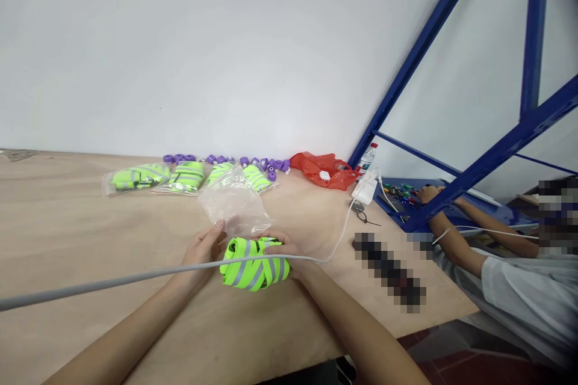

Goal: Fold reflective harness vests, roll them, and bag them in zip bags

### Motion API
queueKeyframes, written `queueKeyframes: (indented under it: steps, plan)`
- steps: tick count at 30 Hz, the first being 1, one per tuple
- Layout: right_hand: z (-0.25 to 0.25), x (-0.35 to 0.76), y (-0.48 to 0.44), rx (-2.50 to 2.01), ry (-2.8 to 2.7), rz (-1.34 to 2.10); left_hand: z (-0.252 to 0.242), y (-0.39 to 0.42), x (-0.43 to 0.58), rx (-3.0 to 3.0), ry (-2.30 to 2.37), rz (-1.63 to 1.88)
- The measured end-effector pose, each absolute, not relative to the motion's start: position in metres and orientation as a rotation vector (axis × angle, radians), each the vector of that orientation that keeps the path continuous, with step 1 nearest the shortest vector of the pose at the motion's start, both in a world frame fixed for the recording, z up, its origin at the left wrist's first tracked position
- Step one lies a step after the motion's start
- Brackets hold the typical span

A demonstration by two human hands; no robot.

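A clear plastic bag [237, 201] is pinched at its near left edge by my left hand [205, 248]. My right hand [284, 248] is wrapped round a folded bundle of neon yellow-green straps with grey reflective stripes [255, 274], just below the bag's mouth. Behind the bag lie several similar bundles in clear bags, among them one at the far left [141, 177] and one beside it [187, 175]. A grey cable [180, 269] crosses in front of my hands and the bundle.
Along the wall lie several purple rolls [180, 158] and a red plastic bag [323, 169]. A bottle [368, 158], a white power strip [365, 187] and a blue metal frame [419, 42] stand on the right. Another person's arms [456, 243] reach over a blue tray.
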State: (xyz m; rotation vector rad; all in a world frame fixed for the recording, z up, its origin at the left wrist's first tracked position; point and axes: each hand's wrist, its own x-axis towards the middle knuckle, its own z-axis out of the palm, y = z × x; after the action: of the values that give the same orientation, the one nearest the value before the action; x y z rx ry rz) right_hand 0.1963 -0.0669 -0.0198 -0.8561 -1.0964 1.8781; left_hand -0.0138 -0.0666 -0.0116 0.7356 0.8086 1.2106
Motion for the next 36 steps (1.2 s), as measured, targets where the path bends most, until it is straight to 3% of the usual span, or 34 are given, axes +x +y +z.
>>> queueKeyframes:
  steps: [12, 24, 36]
  plan:
    - [-0.018, 0.19, -0.075, -0.875, -1.104, 1.996, -0.021, -0.079, -0.014, 1.256, 1.131, 1.275]
    - [-0.022, 0.197, -0.07, -0.837, -1.253, 2.055, -0.014, -0.064, -0.022, 0.803, 0.763, 1.267]
    - [-0.017, 0.203, -0.068, -0.803, -1.141, 1.951, -0.012, -0.056, -0.036, 1.193, 1.084, 1.22]
